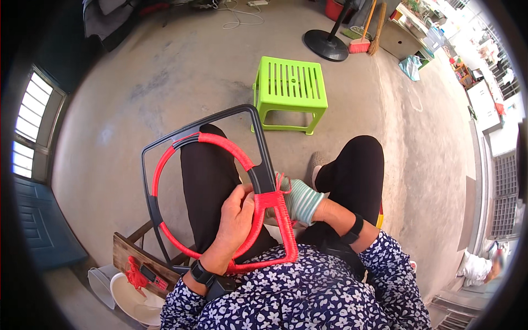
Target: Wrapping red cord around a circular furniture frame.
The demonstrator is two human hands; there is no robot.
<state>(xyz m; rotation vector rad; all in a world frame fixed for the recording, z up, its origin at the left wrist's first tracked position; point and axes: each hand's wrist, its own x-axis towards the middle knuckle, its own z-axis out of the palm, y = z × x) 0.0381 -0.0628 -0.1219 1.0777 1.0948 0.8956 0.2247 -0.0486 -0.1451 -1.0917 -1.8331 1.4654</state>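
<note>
A black square frame with a round inner ring (231, 113) lies tilted across my lap. Red cord (225, 144) is wound closely around much of the ring and along the near right corner, while black stretches stay bare. My left hand (235, 217), ungloved, grips the ring at its right side, thumb on top beside the red-wrapped joint. My right hand (302, 201) wears a white and green striped glove and is at the frame's right edge. Its fingers are hidden behind the frame. A loose loop of red cord (283, 182) stands out next to the glove.
A green plastic stool (291, 82) stands ahead. Left of me, a wooden bench (129, 254) bears a red cord bundle (135, 275) and a phone (157, 279), beside a white bucket (124, 291). A black round base (325, 45) and brooms (360, 45) are farther off.
</note>
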